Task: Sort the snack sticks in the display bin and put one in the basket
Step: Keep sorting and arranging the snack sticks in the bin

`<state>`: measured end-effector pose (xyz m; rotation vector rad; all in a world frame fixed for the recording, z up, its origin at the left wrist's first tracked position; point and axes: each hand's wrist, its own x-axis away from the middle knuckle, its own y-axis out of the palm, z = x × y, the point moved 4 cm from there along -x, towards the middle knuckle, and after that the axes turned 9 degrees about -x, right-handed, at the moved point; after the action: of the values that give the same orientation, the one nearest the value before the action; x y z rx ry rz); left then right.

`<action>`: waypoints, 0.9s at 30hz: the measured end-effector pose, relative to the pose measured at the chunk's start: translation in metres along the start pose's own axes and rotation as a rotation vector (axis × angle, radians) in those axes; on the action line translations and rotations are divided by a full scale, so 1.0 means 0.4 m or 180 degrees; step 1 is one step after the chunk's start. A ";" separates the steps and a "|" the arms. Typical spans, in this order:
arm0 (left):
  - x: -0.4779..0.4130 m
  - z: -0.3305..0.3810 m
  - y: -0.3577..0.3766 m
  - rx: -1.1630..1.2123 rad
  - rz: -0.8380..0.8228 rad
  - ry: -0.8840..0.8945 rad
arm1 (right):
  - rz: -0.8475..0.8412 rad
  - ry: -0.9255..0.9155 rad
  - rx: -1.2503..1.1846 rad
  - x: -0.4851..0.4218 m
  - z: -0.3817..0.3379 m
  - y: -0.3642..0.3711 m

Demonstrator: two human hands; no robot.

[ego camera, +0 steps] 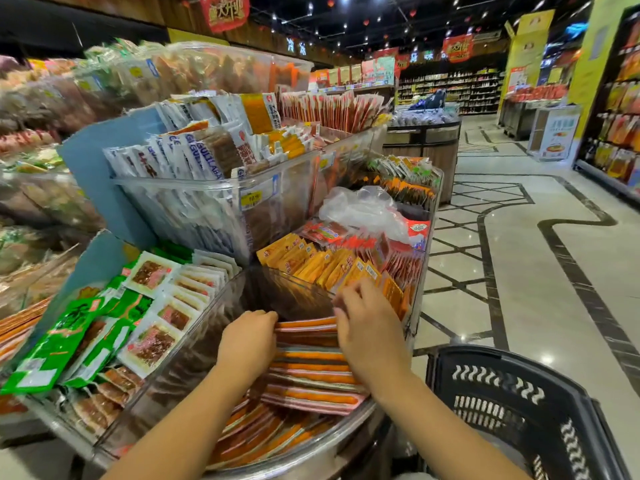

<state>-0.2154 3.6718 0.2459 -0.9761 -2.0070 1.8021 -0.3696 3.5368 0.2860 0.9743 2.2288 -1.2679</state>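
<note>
Head view: both hands are working in the clear display bin (188, 362), near centre of the stand.

- Snack sticks (311, 372): long orange and pink packs are lying flat in a stack inside that bin, running left to right. More of them are lying loose underneath, toward the near rim.
- Left hand (247, 341): sitting knuckles up at the left ends of the stack, with the fingers curling down over those ends and gripping them.
- Right hand (367, 330): resting on the right ends of the stack with the fingers bending toward the far right corner. The fingertips are blurring out, so I cannot tell whether it is gripping or only touching.
- Basket (512, 362): black plastic, sitting near right, just beside the stand and lower than the bin. Neither hand is touching it.

Surroundings:
- Green packs (69, 344) and white packs (162, 327) with red-brown windows are leaning in the compartment left of the bin.
- Orange packs (322, 265) are standing on edge in the compartment just beyond the hands.
- A crumpled clear plastic bag (360, 206) is lying on packs farther back.
- An upper bin (207, 206) with white packs is sitting on the tier above, far left of the hands.
- Marble floor (536, 271) with dark inlay lines is running off to the right.
</note>
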 end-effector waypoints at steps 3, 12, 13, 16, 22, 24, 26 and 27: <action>-0.012 -0.004 0.020 0.0192 0.0063 -0.0038 | 0.0029 -0.0128 0.0511 0.001 -0.010 0.006; -0.018 -0.005 0.030 0.0424 0.0276 -0.0081 | -0.0384 -0.0327 0.1331 -0.002 -0.017 0.028; -0.016 -0.007 0.029 0.0468 0.0297 -0.0062 | -0.0453 -0.0299 0.1343 -0.002 -0.018 0.028; -0.006 -0.008 0.021 0.0526 0.0328 0.0030 | -0.0685 -0.0247 0.1410 0.000 -0.021 0.031; 0.033 -0.012 -0.068 0.0450 0.0624 0.0348 | -0.0792 -0.0272 0.1447 -0.001 -0.023 0.037; 0.052 -0.041 -0.115 0.0372 0.0958 0.0490 | -0.0714 -0.0388 0.1389 0.000 -0.025 0.036; 0.078 -0.089 -0.154 0.0201 0.1360 0.0616 | -0.0589 -0.0511 0.1301 0.002 -0.029 0.032; 0.093 -0.118 -0.170 0.0159 0.1552 0.0623 | -0.0533 -0.0557 0.1255 0.001 -0.031 0.031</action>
<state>-0.2341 3.7320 0.3113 -1.6659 -1.6966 1.8746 -0.3610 3.5519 0.2847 0.7794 1.9999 -1.8415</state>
